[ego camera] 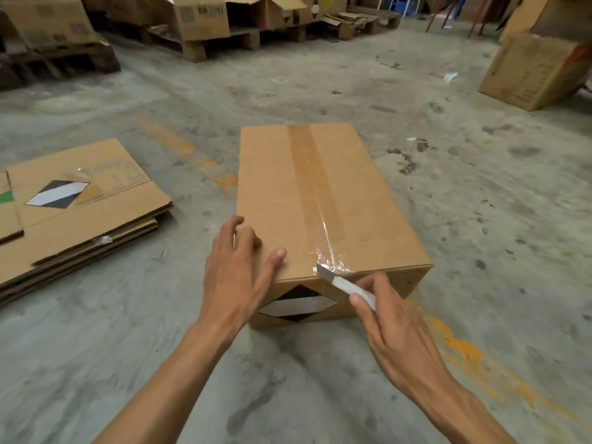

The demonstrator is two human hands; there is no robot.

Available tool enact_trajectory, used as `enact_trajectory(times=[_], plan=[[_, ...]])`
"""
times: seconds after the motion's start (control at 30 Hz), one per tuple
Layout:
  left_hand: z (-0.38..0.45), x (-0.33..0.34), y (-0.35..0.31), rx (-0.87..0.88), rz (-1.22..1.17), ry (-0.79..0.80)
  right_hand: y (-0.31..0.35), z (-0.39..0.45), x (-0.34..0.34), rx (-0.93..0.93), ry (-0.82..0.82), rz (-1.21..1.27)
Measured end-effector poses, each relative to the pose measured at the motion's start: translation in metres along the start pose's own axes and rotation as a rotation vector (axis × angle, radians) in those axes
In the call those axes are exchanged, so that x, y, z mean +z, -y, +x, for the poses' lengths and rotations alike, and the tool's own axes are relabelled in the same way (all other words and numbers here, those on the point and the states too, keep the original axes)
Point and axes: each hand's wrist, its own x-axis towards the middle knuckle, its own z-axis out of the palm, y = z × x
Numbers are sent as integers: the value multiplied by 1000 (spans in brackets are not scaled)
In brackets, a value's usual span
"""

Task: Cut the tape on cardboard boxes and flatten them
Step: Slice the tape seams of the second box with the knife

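Here, closest to me, my right hand (389, 318) holds a small knife (344, 283). My fingers (358, 299) are curled round its pale handle, and the blade tip touches the crinkled end of the tape (315, 181) at the near top edge of the box (320, 206). I think the knife is held low and slanted so it can slide under the tape and run along the seam.

My left hand (237, 270) lies flat on the near left corner of the box top. Its fingers are spread out and almost straight, holding nothing. I think it presses down so the box does not slip while I cut.

The box stands shut on the floor (480, 219), right in front of me. The tape runs down the middle of its top, from the near edge to the far edge. It looks whole apart from the torn bit near the blade, so the cut is only starting. A black and white diamond label (298, 304) is on the near side.

To the left lies a pile of flat boxes (80, 213), well apart from this one. I guess those are done.

The floor is grey concrete, dirty, with worn orange paint marks. Far back, more boxes sit on wooden pallets (208, 43). Another box (531, 72) stands at the far right.
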Motion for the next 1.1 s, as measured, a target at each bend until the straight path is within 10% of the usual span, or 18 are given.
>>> enact_trajectory(times=[1.1], plan=[[3,5,-2,-14,-12,16,4,0,0,35,-38,-188]])
